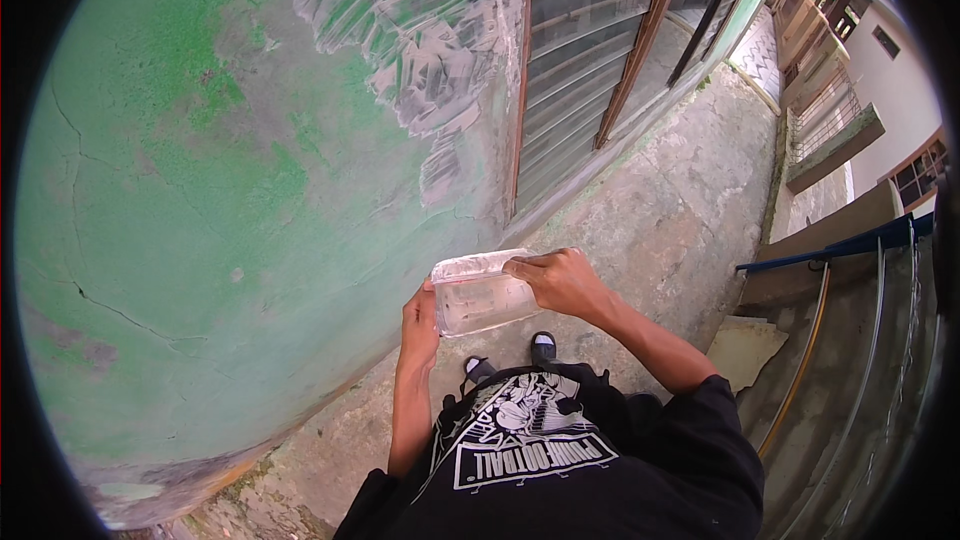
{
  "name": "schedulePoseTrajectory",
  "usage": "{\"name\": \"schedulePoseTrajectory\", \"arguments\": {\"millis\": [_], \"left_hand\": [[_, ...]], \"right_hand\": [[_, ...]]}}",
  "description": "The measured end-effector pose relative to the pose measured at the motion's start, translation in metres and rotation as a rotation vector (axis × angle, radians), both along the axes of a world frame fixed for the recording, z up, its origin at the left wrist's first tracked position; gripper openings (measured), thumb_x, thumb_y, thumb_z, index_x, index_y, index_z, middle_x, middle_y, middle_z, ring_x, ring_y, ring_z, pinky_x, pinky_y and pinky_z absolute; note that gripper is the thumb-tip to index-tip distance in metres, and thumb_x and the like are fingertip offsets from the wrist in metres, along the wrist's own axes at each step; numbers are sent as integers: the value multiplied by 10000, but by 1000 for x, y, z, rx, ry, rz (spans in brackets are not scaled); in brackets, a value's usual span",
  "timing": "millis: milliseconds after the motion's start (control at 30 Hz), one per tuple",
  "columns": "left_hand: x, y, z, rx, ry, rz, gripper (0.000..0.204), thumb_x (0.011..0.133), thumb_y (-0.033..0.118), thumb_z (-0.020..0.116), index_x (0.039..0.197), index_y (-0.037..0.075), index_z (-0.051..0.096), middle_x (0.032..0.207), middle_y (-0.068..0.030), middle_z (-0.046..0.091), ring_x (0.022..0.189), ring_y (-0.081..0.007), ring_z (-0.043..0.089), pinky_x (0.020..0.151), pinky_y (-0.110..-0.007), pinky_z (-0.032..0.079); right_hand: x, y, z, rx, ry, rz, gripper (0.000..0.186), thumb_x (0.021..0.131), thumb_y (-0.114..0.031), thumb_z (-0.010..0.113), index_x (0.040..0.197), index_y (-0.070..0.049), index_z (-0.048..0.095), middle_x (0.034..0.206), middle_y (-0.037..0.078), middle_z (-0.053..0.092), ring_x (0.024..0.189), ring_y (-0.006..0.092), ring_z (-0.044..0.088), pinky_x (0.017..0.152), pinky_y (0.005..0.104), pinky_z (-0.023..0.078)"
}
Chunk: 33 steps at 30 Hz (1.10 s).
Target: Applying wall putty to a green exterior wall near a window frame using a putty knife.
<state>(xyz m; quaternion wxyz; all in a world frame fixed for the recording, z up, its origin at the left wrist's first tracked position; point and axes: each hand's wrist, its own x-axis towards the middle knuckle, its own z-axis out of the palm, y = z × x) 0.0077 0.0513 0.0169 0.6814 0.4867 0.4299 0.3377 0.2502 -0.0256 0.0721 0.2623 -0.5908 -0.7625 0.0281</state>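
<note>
A clear, rectangular plastic container (487, 302) is held out in front of my body, above my feet. Whitish smears mark its far rim. At its left end, my left hand (420, 320) grips the side with the fingers partly hidden behind it. My right hand (560, 280) is closed at the container's far right corner, fingers bent over the rim. Whether anything small is pinched in those fingers I cannot make out. Ahead and to the left rises a green wall (200, 200), with a patch of streaky whitish-grey coating (420, 40) beside the window.
A louvred glass window (590, 50) with a brown wooden frame adjoins the coated patch. Rough concrete ground (650, 200) runs along the wall. To the right are a blue bar (840, 248), an orange-yellow pole (800, 360) and a broken flat slab (745, 352).
</note>
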Motion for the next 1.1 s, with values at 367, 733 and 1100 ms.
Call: {"name": "schedulePoseTrajectory", "arguments": {"millis": [367,733,1100], "left_hand": [[-6,2,-22,53,-12,29,519,1053,415,419,1256,-28,598,1120,-68,648,982,-122,553,892,-275,442],[1,-2,-28,10,-23,52,517,1040,439,427,1178,-19,623,1064,-81,644,980,-148,562,908,-302,439],[-3,6,-30,89,-36,-2,527,1052,411,416,1270,-41,577,1122,-74,654,1019,-131,569,926,-286,446]], "right_hand": [[-8,-1,-6,-142,10,47,351,728,-31,614,1054,-116,713,934,104,736,649,285,685,567,388,538],[-19,-14,-2,-41,-100,56,398,718,-63,609,1111,-90,668,1031,86,723,766,270,710,632,405,560],[-19,-16,18,-202,14,10,271,779,-46,613,1009,-123,733,926,98,734,701,288,696,601,391,547]]}}
